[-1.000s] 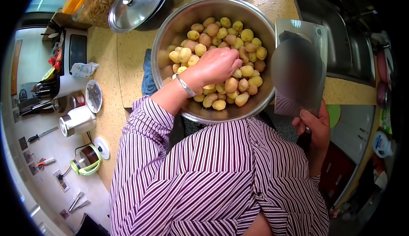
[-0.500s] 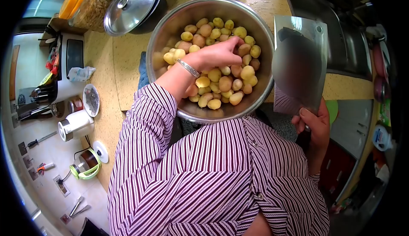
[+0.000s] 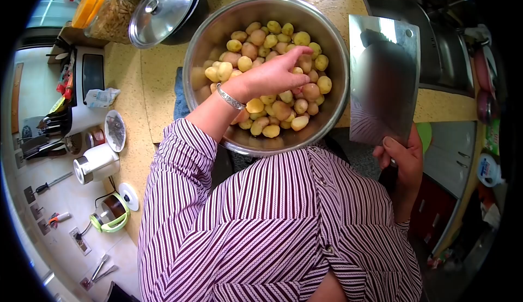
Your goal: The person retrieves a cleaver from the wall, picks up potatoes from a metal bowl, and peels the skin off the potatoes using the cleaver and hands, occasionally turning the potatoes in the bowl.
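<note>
A wide stainless steel bowl (image 3: 196, 86) holds many small peeled-looking potatoes (image 3: 281, 110), yellow and pinkish. My left hand (image 3: 279, 72), with a silver bracelet at its wrist, reaches over them from the left. Its thumb and forefinger are spread apart near potatoes on the bowl's right side, and the other fingers are partly hidden beneath. To the right of the bowl, my right hand (image 3: 402, 157) grips a cleaver (image 3: 384, 84) low down, its broad shiny blade standing up beside the rim.
A lidded pot (image 3: 164, 12) stands left of the bowl's far side, near a jar with an orange lid (image 3: 110, 18). A sink (image 3: 406, 26) lies at the back right. A blue cloth (image 3: 181, 97) touches the bowl's left side. An electric kettle (image 3: 110, 213) sits at the left.
My left hand has shifted slightly over the potatoes, and its thumb and forefinger are wider apart. The cleaver stays in my right hand at nearly the same place.
</note>
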`<state>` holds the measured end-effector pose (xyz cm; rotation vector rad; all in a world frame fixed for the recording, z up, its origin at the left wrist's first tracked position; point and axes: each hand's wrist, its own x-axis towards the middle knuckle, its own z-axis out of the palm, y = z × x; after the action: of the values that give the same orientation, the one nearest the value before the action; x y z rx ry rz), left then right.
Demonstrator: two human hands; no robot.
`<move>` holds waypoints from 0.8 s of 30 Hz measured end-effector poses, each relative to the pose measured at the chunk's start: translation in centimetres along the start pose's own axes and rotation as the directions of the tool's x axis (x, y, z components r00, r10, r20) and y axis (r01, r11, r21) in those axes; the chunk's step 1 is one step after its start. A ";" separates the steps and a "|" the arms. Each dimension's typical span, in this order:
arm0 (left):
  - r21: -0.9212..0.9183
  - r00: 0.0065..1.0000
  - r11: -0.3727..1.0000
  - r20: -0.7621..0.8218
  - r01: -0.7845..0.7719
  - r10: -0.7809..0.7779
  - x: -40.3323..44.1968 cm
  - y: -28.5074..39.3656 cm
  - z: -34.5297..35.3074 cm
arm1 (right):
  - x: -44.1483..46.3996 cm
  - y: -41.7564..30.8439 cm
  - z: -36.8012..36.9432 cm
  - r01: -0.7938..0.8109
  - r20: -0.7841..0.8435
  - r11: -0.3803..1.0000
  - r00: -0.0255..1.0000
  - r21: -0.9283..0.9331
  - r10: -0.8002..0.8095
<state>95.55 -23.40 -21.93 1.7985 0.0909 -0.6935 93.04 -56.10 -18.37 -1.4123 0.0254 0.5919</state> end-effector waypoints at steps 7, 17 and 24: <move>0.018 0.997 0.998 0.049 -0.058 0.057 -0.3 0.2 0.6 | -0.2 -0.1 0.2 0.023 0.024 1.000 0.999 0.001 -0.023; -0.932 0.952 0.327 -0.054 -0.157 0.303 -0.9 -0.1 1.7 | -1.2 -2.1 3.5 0.035 0.018 0.973 0.999 -0.229 -0.031; -0.737 0.929 0.565 -0.308 -0.370 0.207 -0.9 0.6 2.3 | -1.1 -2.2 4.5 0.152 0.047 0.918 0.988 -0.365 -0.145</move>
<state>94.11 -25.44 -21.41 0.9567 0.1883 -0.1622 91.48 -52.41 -15.16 -1.7553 -0.2175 0.4991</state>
